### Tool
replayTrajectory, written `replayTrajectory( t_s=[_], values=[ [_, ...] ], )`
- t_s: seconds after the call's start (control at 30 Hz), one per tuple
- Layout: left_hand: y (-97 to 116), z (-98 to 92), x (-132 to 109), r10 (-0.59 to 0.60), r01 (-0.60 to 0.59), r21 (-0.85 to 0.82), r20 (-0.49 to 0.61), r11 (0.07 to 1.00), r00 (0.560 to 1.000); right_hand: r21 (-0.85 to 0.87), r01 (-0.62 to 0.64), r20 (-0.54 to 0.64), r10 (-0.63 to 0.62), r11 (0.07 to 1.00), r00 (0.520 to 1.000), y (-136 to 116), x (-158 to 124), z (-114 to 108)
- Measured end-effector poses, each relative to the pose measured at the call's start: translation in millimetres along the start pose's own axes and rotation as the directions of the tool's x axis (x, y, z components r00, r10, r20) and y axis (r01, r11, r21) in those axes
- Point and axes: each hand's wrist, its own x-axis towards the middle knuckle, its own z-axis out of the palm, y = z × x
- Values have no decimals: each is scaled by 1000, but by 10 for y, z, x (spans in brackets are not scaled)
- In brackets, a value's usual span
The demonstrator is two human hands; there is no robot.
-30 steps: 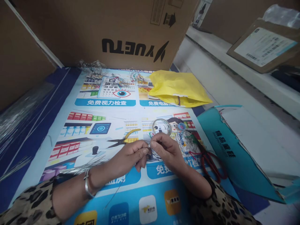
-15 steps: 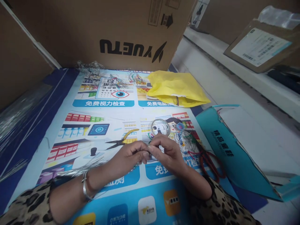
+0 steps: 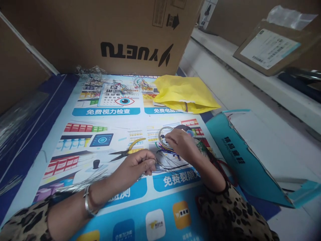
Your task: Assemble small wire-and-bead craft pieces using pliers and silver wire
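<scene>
Left hand (image 3: 138, 166) rests low on the poster mat (image 3: 75, 147). Its thumb and fingers are pressed together, pinching the end of a thin wire (image 3: 167, 166) that runs right across the mat toward the right wrist. Right hand (image 3: 182, 144) is farther out and apart from the left, palm down with fingers curled. Its fingertips (image 3: 167, 136) sit at the rim of a small round clear dish (image 3: 162, 134). Cannot tell whether they grip anything, since the tips are too small and partly hidden. A pile of coloured wires (image 3: 168, 152) lies just under and beside the right hand, between the two hands. Red loops (image 3: 227, 169) show by the right forearm, partly hidden. Pliers (image 3: 127, 151) with yellow handles lie on the mat just beyond the left hand, not touched. A silver wire bundle (image 3: 84, 180) lies beside the left wrist, which has a metal bangle (image 3: 86, 202) on it. Both arms are in leopard-print sleeves (image 3: 225, 217). A yellow bag (image 3: 184, 94) lies flat at the far right edge of the mat, well apart from the hands. A big cardboard box (image 3: 112, 33) stands behind the mat, with a tangle of clear and coloured wires (image 3: 117, 85) at its foot. A teal card (image 3: 238, 157) lies to the right, off the mat. A labelled parcel (image 3: 269, 47) sits on the ledge far right.
</scene>
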Motion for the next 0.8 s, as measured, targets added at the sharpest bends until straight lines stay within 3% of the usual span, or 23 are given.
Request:
replayTrajectory(
  t_s=[0.23, 0.43, 0.8],
  values=[
    [-9, -9, 6, -7, 7, 2, 9, 1000, 1000, 41, 86, 37, -88, 995, 995, -14, 72, 78],
    [8, -6, 3, -1, 1, 11, 11, 1000, 1000, -27, 160, 59, -159, 987, 986, -51, 96, 68],
    [17, -3, -5, -1, 1, 10, 11, 1000, 1000, -36, 179, 65, -177, 983, 982, -85, 125, 89]
  ],
)
